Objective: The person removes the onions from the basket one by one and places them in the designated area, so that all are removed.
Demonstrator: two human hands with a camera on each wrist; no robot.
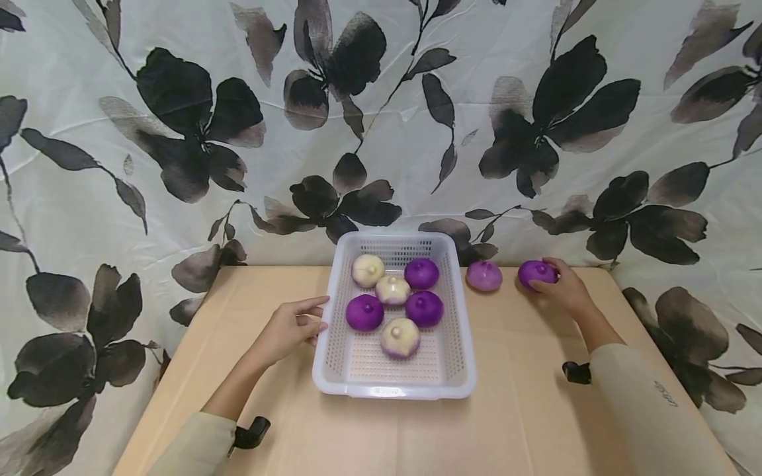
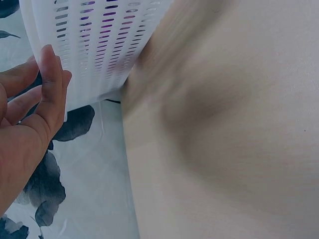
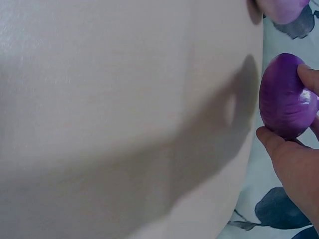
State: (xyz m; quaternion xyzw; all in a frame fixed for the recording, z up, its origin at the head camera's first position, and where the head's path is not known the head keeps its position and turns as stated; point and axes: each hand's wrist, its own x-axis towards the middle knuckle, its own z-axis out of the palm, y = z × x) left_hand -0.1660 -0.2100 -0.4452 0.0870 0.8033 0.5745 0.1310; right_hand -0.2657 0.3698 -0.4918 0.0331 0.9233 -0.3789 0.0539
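Note:
My left hand [image 1: 296, 325] holds the left rim of a white perforated plastic basket [image 1: 324, 360], its fingertips against the outer wall. Inside the basket lie several onions, some deep purple, like the purple onion [image 1: 365, 313], others pale, like the cream onion [image 1: 400, 338] with a purple base. At the table's far right, my right hand [image 1: 565, 287] grips a glossy purple onion [image 3: 285, 97] between thumb and fingers. A lighter purple onion [image 1: 484, 276] rests between that hand and the basket.
The light wooden table [image 1: 405, 436] ends at its back edge against a white cloth [image 1: 428, 218] with dark flowers. Black wrist-camera mounts [image 1: 253, 432] sit under both sleeves.

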